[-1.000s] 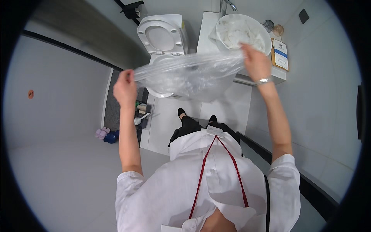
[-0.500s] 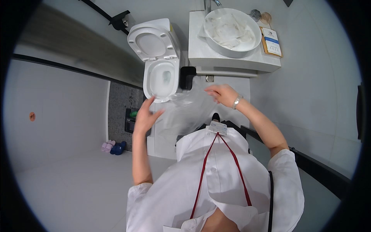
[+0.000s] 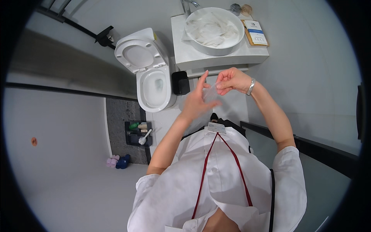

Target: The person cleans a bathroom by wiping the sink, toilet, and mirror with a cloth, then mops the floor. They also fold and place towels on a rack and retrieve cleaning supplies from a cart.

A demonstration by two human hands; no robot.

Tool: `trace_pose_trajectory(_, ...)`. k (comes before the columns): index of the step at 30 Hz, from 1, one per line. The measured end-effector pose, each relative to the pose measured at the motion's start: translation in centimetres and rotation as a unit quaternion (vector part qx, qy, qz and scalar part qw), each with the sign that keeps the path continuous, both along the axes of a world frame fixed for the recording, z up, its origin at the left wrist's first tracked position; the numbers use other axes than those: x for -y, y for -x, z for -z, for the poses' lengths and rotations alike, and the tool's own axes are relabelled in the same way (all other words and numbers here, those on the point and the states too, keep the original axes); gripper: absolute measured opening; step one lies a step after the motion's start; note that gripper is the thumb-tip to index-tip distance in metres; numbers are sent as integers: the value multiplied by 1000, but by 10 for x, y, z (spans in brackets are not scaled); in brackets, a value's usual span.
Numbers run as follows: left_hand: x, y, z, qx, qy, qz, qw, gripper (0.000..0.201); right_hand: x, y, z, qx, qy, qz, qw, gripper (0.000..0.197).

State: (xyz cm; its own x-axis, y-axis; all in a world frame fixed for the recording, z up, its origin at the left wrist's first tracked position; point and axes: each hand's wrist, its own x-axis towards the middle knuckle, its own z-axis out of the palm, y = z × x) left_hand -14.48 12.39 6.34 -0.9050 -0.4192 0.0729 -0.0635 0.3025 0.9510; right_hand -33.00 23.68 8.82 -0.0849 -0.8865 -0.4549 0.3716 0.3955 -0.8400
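Clear plastic bag [image 3: 211, 92] pinched in right hand [image 3: 232, 82]; left hand [image 3: 196, 102] splayed; white floor [image 3: 236, 103] below, toilet [image 3: 143, 92], counter [image 3: 241, 58] ahead.

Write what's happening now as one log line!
right hand: pinching thin clear plastic | left hand: open, contact unclear | black bin: beside toilet

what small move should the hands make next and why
Probably close the left hand on the clear plastic: the right hand seems to pinch it between thumb and fingers, while the left is spread open beside it.
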Motion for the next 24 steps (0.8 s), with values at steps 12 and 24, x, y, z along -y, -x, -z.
trace_pose_trajectory(12,16,-13,23,-14,-235,-32,971,41,-23,-16,46,225,59,89,968,16)
trace_pose_trajectory(24,67,-8,-6,118,-159,101,975,13,32,-33,44,-46,129,14,991,14)
